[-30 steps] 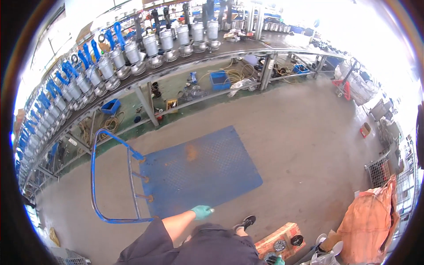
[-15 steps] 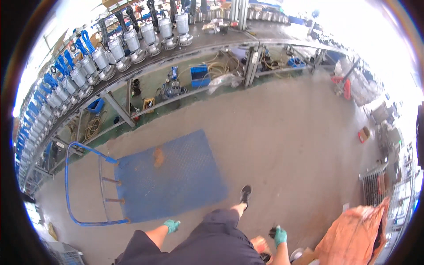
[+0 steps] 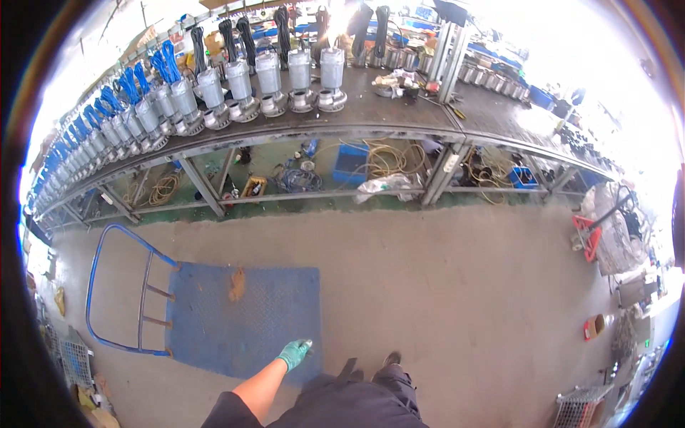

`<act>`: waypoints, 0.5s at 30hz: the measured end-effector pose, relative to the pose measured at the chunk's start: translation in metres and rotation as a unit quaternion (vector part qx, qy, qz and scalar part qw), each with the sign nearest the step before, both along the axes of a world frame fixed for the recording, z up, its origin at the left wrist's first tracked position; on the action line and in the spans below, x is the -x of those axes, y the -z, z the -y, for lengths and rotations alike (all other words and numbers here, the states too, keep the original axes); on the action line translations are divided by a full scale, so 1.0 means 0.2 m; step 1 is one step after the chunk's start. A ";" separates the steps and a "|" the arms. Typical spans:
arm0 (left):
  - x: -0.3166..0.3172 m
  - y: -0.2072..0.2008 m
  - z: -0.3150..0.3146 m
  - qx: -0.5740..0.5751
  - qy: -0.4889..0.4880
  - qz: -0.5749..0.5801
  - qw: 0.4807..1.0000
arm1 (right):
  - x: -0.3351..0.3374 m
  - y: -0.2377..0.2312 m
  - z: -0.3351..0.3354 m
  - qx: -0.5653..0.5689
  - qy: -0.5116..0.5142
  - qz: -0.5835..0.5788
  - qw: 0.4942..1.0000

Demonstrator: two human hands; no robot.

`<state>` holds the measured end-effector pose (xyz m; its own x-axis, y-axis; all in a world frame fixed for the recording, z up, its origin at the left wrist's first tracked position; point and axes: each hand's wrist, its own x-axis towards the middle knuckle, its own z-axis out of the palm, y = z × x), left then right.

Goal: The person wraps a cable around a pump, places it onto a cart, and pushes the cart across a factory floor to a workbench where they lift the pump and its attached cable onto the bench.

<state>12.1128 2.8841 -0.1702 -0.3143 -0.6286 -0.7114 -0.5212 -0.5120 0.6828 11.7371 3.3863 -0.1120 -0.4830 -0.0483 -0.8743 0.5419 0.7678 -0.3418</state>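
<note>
My left hand (image 3: pixel 295 353), in a green glove, is held in front of my body over the near right part of the blue platform cart (image 3: pixel 246 321). Its fingers are curled together, and nothing shows sticking out of them. The cart's deck is flat, with a brown patch on it, and a blue tube handle (image 3: pixel 90 285) rises at its left end. I cannot see my right hand in the current view. One dark shoe (image 3: pixel 392 358) shows on the floor ahead of my legs.
A long metal workbench (image 3: pixel 399 118) crosses the far side, lined with grey pumps (image 3: pixel 268 75) with coiled cables. Beneath it lie blue bins (image 3: pixel 350 162) and hoses. To the right stand a red pallet jack (image 3: pixel 586 237), a small carton (image 3: pixel 594 327) and a wire basket (image 3: pixel 581 406).
My view has tilted up and shifted, so the bench sits lower. My right hand, earlier holding something dark, has left view, as has the orange sack. My left hand now appears over the cart.
</note>
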 end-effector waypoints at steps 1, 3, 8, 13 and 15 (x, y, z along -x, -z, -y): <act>0.04 -0.02 0.05 0.012 -0.013 0.000 1.000 | 0.16 0.03 0.12 0.007 -0.020 -0.003 1.000; 0.04 0.03 0.12 0.005 -0.041 0.031 0.999 | 0.48 0.11 0.40 0.024 -0.060 -0.006 0.998; -0.12 0.05 0.07 0.073 0.035 0.264 0.961 | 1.30 0.55 1.35 0.067 -0.112 0.022 0.991; 0.39 -0.16 0.32 -0.128 -0.347 0.152 0.916 | 2.24 0.80 2.56 0.116 -0.438 -0.121 0.883; 0.36 -0.29 0.14 -0.137 -0.425 0.170 0.879 | 1.89 0.40 3.30 0.165 -0.284 -0.009 0.945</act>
<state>12.0403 2.8565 -0.1128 0.4460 -0.3243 -0.8342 -0.0221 -0.9358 0.3519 11.3584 2.7258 -0.1910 -0.3125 -0.5721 -0.7583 0.0666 0.7832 -0.6182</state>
